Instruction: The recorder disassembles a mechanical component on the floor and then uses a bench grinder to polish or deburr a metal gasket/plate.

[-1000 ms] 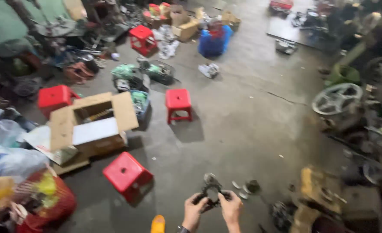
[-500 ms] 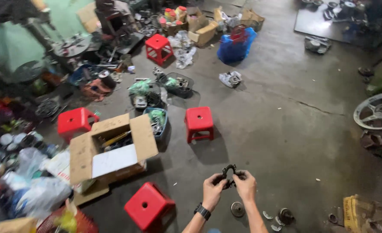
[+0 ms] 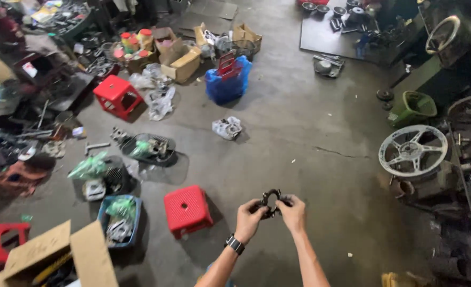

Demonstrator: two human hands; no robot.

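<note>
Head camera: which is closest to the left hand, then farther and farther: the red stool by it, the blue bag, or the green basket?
1. Red stool, just to the left of the left hand.
2. Blue bag, far up the floor.
3. Green basket, far right; close to the bag's distance, so this order is loose.

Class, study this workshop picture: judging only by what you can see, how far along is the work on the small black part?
Done: the dark ring-shaped part is off the floor, held up in front of the person. In hand: the left hand and right hand grip it from either side. Left: it has not been set down anywhere; the baskets of parts and the red stool stand apart from it.
</note>
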